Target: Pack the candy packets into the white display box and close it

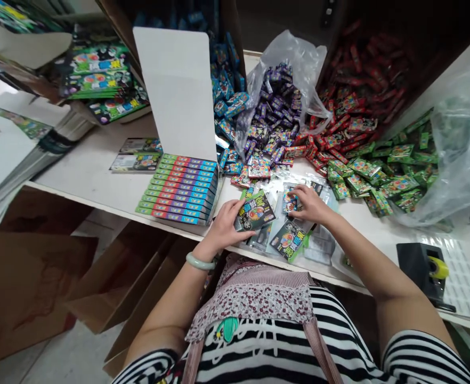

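My left hand [226,223] grips a dark printed packet [256,211] near the table's front edge. My right hand [310,204] rests on a pile of clear bags and printed packets [289,239], its fingers pinching a small colourful packet [289,201]. Just left of my left hand stands an open display box [181,188] with a raised white lid, filled with rows of flat packets.
Behind the hands lie heaps of small packets: blue [227,101], purple in a plastic bag [275,106], red [350,106] and green [382,170]. A tape dispenser [424,266] and a sheet of stickers [462,272] sit at the right. Cardboard boxes [111,288] stand on the floor.
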Demonstrator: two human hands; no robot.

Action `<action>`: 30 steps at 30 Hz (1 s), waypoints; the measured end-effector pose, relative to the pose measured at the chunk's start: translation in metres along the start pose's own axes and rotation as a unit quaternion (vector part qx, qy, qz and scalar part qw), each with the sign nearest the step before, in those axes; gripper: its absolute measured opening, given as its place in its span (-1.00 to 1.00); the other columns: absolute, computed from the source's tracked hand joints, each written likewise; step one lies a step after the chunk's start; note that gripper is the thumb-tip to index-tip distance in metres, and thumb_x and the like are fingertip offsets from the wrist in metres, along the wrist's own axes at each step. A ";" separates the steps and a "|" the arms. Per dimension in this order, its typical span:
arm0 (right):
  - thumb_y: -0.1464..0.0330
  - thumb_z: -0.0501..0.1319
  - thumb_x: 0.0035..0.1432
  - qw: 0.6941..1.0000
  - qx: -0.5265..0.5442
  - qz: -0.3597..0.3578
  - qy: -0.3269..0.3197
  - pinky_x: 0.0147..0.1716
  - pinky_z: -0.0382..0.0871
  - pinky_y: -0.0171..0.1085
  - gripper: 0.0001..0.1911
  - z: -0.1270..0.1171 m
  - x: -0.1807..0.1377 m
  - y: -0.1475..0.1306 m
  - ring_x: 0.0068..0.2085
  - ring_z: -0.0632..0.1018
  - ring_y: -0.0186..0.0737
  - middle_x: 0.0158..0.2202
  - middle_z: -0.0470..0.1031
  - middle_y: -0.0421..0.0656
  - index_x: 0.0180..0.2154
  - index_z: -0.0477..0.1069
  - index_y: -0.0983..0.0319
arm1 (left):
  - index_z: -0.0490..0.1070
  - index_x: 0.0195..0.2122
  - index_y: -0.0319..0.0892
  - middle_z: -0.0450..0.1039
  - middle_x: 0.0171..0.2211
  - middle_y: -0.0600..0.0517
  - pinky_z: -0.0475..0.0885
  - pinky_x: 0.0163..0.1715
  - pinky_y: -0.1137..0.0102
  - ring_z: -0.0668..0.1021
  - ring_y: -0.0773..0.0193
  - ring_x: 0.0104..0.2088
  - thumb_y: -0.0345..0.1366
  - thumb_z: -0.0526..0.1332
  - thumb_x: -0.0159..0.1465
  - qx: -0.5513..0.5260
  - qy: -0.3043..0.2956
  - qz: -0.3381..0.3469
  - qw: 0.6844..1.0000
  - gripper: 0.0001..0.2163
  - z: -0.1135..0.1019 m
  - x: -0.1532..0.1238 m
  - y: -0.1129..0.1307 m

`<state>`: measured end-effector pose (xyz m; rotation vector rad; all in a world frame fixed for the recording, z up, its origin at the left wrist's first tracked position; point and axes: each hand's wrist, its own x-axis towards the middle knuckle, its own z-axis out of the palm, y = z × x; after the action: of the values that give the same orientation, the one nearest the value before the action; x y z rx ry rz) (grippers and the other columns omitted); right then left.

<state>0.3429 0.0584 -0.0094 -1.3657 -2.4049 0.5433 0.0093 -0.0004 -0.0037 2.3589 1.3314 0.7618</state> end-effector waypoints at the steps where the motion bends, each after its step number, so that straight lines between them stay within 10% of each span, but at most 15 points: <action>1: 0.24 0.39 0.01 0.999 0.017 -0.004 0.041 0.13 0.34 0.11 -0.42 -0.004 -0.001 -0.002 0.12 0.46 0.12 0.07 0.40 0.08 0.07 0.38 0.22 | 0.08 0.38 -0.12 0.29 0.13 -0.20 0.38 0.18 0.00 0.42 -0.11 0.15 0.04 0.44 0.08 0.002 -0.002 0.004 1.000 -0.09 0.000 0.000 -0.001; 6: 0.21 0.36 0.08 0.980 0.015 -0.074 0.184 0.14 0.36 0.10 -0.41 -0.039 -0.018 -0.037 0.17 0.41 0.12 0.11 0.31 0.08 0.13 0.31 0.17 | 0.04 0.39 -0.13 0.27 0.14 -0.22 0.36 0.20 -0.02 0.40 -0.12 0.17 0.07 0.42 0.10 -0.003 -0.012 0.038 0.999 -0.08 -0.003 0.002 0.001; 17: 0.25 0.36 0.12 0.986 0.009 -0.162 -0.038 0.11 0.41 0.15 -0.41 -0.054 -0.034 -0.066 0.18 0.42 0.15 0.18 0.33 0.11 0.17 0.28 0.14 | 0.07 0.38 -0.13 0.29 0.12 -0.22 0.36 0.18 -0.04 0.41 -0.12 0.15 0.09 0.40 0.10 -0.018 -0.067 0.099 0.993 -0.10 0.005 0.011 0.026; 22: 0.11 0.37 0.12 0.986 0.156 -0.050 0.041 0.19 0.35 0.15 -0.36 -0.041 -0.037 -0.073 0.31 0.32 0.13 0.27 0.26 0.06 0.18 0.26 0.07 | 0.08 0.34 -0.16 0.26 0.13 -0.22 0.37 0.18 -0.05 0.39 -0.13 0.17 0.05 0.44 0.07 -0.033 -0.005 0.036 0.999 -0.10 0.008 0.015 0.042; 30: 0.23 0.22 0.24 0.928 0.328 0.112 0.133 -0.33 0.49 -0.23 -0.61 -0.032 -0.057 -0.076 -0.34 0.52 -0.29 -0.16 0.50 -0.17 0.10 0.33 0.08 | 0.15 0.21 -0.06 0.39 0.05 -0.12 0.54 -0.04 0.20 0.55 0.14 -0.02 -0.06 0.20 0.36 -0.314 0.061 -0.047 0.946 -0.54 0.037 0.030 0.090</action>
<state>0.3291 -0.0211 0.0494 -1.2945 -1.6324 1.0327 0.1056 -0.0217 0.0222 1.7560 1.0294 1.1187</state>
